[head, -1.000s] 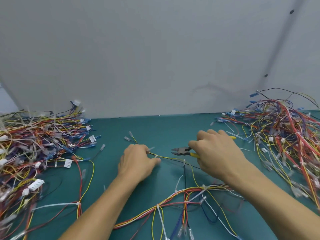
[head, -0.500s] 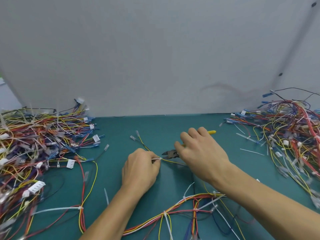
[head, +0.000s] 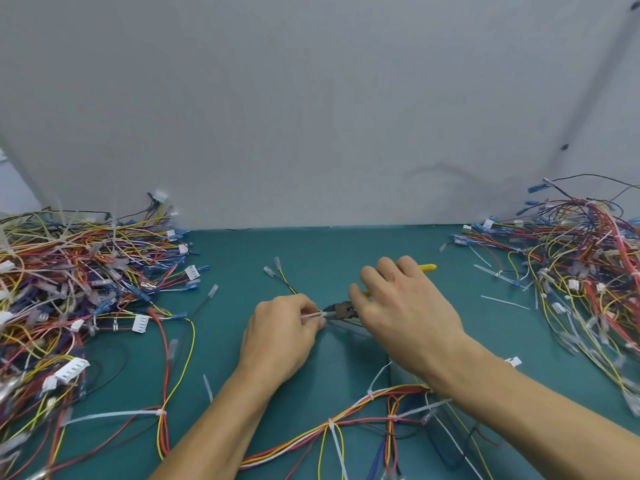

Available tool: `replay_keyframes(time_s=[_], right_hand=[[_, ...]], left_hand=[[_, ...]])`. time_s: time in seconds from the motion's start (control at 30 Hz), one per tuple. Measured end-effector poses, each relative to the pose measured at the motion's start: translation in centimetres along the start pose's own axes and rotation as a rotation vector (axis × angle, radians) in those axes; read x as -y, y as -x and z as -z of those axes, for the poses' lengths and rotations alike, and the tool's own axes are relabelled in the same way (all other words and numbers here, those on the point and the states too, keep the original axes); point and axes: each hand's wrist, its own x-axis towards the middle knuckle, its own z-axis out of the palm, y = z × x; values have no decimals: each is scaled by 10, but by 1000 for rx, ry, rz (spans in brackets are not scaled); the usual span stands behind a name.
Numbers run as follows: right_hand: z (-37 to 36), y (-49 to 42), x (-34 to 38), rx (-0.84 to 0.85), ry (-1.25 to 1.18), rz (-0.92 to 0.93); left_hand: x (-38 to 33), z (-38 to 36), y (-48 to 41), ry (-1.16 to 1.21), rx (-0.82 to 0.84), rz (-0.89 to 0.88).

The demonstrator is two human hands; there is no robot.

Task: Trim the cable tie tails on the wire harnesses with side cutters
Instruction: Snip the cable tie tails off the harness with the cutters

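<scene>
Pinched between the thumb and curled fingers of the left hand [head: 280, 337], a pale, thin cable tie tail [head: 311, 315] lies nearly level above the middle of the green mat [head: 329, 251]; the right hand [head: 405, 313] is wrapped round the yellow handles of the side cutters [head: 341, 310], one handle tip [head: 427, 267] showing beyond the knuckles; the dark cutter head points left and meets the tail just beside the left fingertips, though whether the blades have closed on it cannot be told; the small harness [head: 289, 285] that bears this tie is a pair of thin yellow and black wires running up-left from the left hand to two clear-sleeved terminals; a larger harness [head: 346, 410] of red, yellow and white wires crosses the near mat beneath both forearms, its white ties carrying long uncut tails; heaped harnesses form a left pile [head: 79, 282] and a right pile [head: 581, 271], both with white connectors and blue terminals; loose white tie strips [head: 504, 302] lie near the right pile; a grey wall [head: 311, 116] stands behind
</scene>
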Motion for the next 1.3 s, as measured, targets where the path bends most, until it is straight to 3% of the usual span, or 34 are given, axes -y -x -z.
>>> replay_keyframes(time_s=[0.3, 0.53, 1.3], right_hand=[[-2, -1, 8, 35, -54, -5], [3, 3, 8, 26, -58, -33], [-2, 0, 19, 53, -85, -37]], left_hand=[[-1, 6, 0, 17, -11, -27], [0, 12, 2, -53, 77, -73], [2, 15, -3, -45, 30, -116]])
